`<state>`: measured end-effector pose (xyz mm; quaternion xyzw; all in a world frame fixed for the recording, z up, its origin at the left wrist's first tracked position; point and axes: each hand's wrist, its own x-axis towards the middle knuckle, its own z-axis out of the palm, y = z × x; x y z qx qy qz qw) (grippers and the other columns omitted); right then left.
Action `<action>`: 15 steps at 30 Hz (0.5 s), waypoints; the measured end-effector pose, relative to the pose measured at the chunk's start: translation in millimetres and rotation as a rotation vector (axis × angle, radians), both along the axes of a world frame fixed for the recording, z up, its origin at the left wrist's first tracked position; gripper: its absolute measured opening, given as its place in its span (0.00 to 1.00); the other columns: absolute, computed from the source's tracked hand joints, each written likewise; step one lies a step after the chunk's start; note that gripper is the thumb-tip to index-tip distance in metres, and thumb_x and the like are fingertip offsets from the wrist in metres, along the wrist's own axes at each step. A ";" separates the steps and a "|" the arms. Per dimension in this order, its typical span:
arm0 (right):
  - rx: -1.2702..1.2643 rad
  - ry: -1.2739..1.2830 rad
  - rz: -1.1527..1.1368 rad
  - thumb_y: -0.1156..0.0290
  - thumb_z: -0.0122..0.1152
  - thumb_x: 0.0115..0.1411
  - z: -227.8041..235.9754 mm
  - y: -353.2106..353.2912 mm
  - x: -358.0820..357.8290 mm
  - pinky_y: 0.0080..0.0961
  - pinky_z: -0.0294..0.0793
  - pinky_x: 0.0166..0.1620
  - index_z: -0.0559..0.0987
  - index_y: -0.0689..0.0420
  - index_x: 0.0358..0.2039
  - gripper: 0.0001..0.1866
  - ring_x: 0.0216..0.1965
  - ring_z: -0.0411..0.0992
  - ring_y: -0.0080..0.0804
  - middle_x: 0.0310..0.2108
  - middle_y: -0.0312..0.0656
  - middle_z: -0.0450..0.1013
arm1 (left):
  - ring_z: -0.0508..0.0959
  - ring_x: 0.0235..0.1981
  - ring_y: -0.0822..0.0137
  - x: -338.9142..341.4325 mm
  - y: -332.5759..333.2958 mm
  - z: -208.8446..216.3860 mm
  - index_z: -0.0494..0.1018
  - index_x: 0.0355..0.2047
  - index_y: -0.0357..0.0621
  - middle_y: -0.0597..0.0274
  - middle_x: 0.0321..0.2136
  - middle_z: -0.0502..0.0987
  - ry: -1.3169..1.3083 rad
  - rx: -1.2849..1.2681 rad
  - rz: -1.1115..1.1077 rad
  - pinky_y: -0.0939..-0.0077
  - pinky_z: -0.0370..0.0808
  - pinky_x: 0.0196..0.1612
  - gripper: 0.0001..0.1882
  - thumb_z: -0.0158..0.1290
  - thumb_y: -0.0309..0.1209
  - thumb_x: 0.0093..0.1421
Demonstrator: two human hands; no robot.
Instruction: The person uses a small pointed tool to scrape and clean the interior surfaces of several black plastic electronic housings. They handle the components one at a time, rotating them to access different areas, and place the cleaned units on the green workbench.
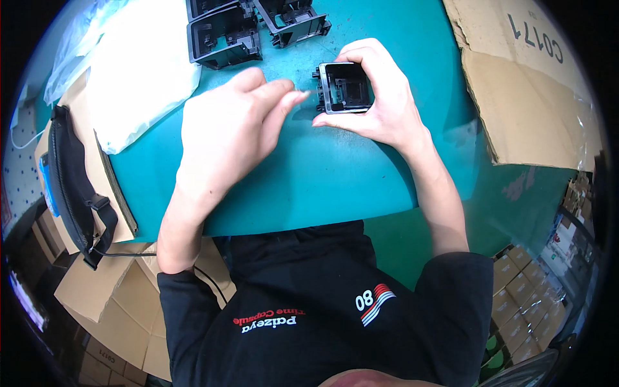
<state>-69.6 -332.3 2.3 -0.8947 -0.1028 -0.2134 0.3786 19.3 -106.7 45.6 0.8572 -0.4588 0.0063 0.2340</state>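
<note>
My right hand (pixel 393 97) grips a small black plastic housing (pixel 348 88), thumb along its near side and fingers around its far side. The housing is an open box with a pale, shiny rim and small pegs on its left end. To the left of it, my left hand (pixel 235 116) is closed in a pinch, fingertips pointing at the pegged end. Something thin and faint seems to stick out from the pinch, too small and blurred to name. Beyond my left hand lie more black housings (pixel 225 40) of similar shape, and another housing (pixel 291 22) beside them.
Green mat (pixel 309 187) covers the table. White plastic bag (pixel 145 71) lies at the left, with a black strapped pouch (pixel 71 174) on cardboard nearer me. A large cardboard piece (pixel 529 97) covers the right side. Small cartons (pixel 525 290) are stacked lower right.
</note>
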 end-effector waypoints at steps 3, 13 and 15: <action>-0.021 0.027 0.002 0.52 0.88 0.41 -0.3 -0.3 -1.2 0.33 0.80 0.43 0.75 0.60 0.45 0.39 0.39 0.76 0.43 0.40 0.46 0.72 | 0.80 0.22 0.58 7.4 -4.0 -1.1 0.84 0.34 0.52 0.62 0.22 0.72 -0.013 0.002 0.038 0.64 0.75 0.25 0.10 0.61 0.42 0.65; -0.027 0.041 -0.004 0.52 0.87 0.41 -0.8 0.1 -2.4 0.34 0.79 0.43 0.75 0.61 0.44 0.38 0.38 0.76 0.44 0.39 0.46 0.72 | 0.80 0.23 0.58 9.9 -11.7 -4.3 0.85 0.35 0.52 0.62 0.21 0.72 -0.038 -0.012 0.065 0.65 0.75 0.25 0.11 0.60 0.43 0.66; -0.021 0.039 -0.005 0.52 0.88 0.41 -0.9 -0.4 -2.7 0.34 0.79 0.43 0.75 0.61 0.44 0.38 0.38 0.76 0.44 0.39 0.46 0.71 | 0.80 0.23 0.57 9.9 -11.3 -3.6 0.85 0.35 0.52 0.62 0.21 0.72 -0.036 0.001 0.057 0.65 0.75 0.25 0.11 0.60 0.43 0.66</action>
